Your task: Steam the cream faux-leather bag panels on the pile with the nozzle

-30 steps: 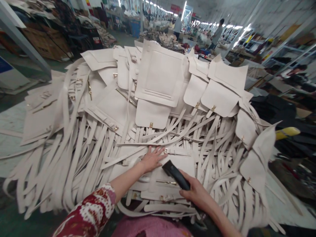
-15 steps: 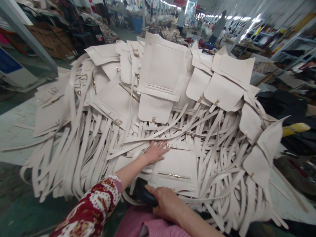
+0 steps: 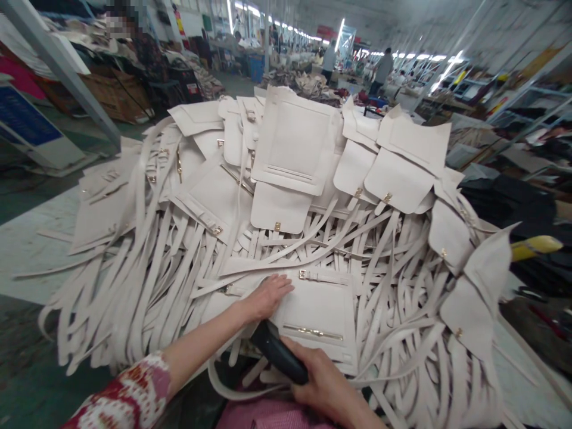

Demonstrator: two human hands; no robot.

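My left hand rests palm down on the left edge of a cream bag panel, its fingers stretched out and fairly close together. That panel carries a gold zipper and a buckled strap. Wrapped round the body of a black handheld tool, my right hand stays low and close to my lap. The tool's front end lies just below my left wrist, near the panel's lower left edge; I cannot make out its exact kind.
Many cream bag pieces with flaps and gold fittings are heaped across the pale table. Long cream straps hang over its near edge. A yellow object lies at the right. People and workbenches stand farther back.
My left hand has drawn back down and left across the panel, its fingers closer together. My right hand and the black tool have shifted slightly right and down. The camera view has tilted up.
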